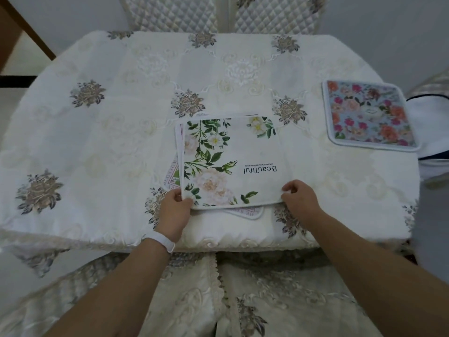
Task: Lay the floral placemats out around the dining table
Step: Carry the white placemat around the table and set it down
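Head view: your left hand [173, 210] has its grip clamped on the near left corner of the white placemat [230, 161], your right hand [300, 199] pinching the near right corner. It tops a stack near the desk [97, 142] edge; the blue placemat [369, 115] lies far right, broad cloth open leftward.

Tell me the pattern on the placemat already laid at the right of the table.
The head view shows the right placemat: pink and orange flowers on pale blue.
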Demonstrator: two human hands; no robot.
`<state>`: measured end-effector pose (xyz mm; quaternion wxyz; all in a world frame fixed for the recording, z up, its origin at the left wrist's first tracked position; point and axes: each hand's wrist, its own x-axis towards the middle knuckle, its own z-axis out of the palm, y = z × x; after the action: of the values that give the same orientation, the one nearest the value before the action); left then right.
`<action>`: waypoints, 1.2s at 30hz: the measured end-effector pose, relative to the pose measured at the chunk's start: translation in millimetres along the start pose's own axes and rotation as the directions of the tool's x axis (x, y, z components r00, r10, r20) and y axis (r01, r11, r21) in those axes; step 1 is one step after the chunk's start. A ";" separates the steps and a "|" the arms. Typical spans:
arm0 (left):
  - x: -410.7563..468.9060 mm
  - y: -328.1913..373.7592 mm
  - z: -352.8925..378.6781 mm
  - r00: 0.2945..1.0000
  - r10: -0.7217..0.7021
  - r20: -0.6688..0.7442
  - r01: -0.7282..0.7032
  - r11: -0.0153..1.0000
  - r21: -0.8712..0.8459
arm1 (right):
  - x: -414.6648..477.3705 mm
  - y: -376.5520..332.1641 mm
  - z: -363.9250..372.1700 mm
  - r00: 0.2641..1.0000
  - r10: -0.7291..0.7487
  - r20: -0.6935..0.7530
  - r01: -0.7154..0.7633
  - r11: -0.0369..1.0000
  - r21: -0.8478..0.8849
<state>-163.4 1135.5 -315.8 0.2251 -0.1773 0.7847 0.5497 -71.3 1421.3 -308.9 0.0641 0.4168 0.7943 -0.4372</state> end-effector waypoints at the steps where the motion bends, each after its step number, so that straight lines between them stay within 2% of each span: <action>1: -0.6 -3.8 -1.9 1.000 -0.004 -0.006 0.004 1.000 -0.011 | -10.4 2.5 4.6 1.000 0.010 0.010 -0.010 1.000 0.009; 6: -12.3 -14.9 -8.6 0.998 -0.042 -0.053 0.031 0.982 -0.187 | -63.6 12.3 32.9 0.999 0.038 0.027 -0.041 0.994 0.104; 9: -19.3 -22.2 -7.7 0.997 -0.076 -0.013 0.070 0.961 -0.266 | -95.3 13.7 54.5 0.995 0.071 0.075 -0.084 0.978 0.193; 14: -32.7 -32.9 -1.0 0.990 -0.085 0.115 0.111 0.964 -0.242 | -131.7 9.3 94.6 0.976 0.087 0.201 -0.145 0.945 0.294; 23: -56.8 -42.2 -0.6 0.986 -0.060 0.153 0.095 0.967 -0.236 | -147.3 -4.8 123.9 0.940 -0.022 0.342 -0.097 0.941 0.325; 29: -47.6 -47.6 -28.6 0.974 -0.007 0.227 0.038 0.991 -0.132 | -122.3 -3.0 93.7 0.980 0.032 0.196 -0.107 0.916 0.388; 32: -47.5 -57.8 -50.3 0.959 0.005 0.282 0.011 0.998 -0.054 | -100.2 -5.1 76.7 0.994 0.093 0.065 -0.111 0.912 0.394; 36: -44.4 -66.0 -74.0 0.957 0.024 0.288 -0.032 0.999 0.022 | -77.3 -8.8 62.5 0.979 0.185 -0.084 -0.132 0.893 0.430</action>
<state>-103.3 1045.2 -321.3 0.3314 -0.0815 0.7532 0.5623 -44.2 1325.3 -305.2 -0.0410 0.5102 0.6466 -0.5657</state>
